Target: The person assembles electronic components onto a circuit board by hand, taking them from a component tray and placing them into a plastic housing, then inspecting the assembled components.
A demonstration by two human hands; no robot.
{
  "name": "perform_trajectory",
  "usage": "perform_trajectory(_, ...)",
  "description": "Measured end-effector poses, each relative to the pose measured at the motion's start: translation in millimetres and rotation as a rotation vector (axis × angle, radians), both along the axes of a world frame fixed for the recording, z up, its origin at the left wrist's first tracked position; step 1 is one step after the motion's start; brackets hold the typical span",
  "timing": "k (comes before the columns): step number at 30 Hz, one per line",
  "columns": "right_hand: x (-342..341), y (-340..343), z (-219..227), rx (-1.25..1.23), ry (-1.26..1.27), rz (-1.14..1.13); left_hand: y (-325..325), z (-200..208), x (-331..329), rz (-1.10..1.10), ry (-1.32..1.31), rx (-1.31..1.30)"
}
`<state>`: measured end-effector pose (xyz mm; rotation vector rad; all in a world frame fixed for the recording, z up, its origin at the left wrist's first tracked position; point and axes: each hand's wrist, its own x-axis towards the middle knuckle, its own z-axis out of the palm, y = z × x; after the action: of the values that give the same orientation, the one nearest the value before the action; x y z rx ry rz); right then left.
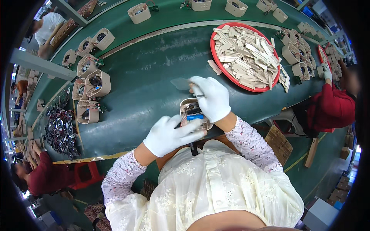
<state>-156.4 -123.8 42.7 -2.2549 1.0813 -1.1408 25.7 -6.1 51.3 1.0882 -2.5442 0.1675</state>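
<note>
A beige plastic housing point(185, 102) stands at the table's near edge, between my hands. Inside it are a blue cylindrical cell point(195, 117), dark round parts and wires. My left hand point(171, 134), in a white glove, has its fingers stretched apart over the housing's near left side, by the blue cell. My right hand point(212, 98), also gloved, is closed above the housing's far right side. From its fingertips a translucent flat piece point(180, 83) sticks out to the left. A small dark part shows at those fingers, too small to name.
A red round tray point(213, 46) heaped with beige plastic strips stands far right. Several open housings point(98, 84) with speakers stand left, beside a pile of dark wired speakers point(59, 129). More housings line the far belt point(169, 13). Co-workers sit at right point(333, 104) and left point(48, 173).
</note>
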Motion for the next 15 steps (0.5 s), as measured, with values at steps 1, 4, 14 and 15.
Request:
perform_trajectory(1,2,-3,0,-0.032,0.03,0.004,0,3,-2,-0.039,-0.091,-0.012)
perform_trajectory(4,4,-5,-5,-0.094,0.074,0.004,7,-1,-9,-0.024,0.344,0.199)
perform_trajectory(14,11,-10,-2,0.01,0.11,0.025,25,-17,5,-0.319,2.041,1.386)
perform_trajectory(15,5,-10,1,0.035,0.055,0.056,24,-23,4,-0.226,2.076,1.39)
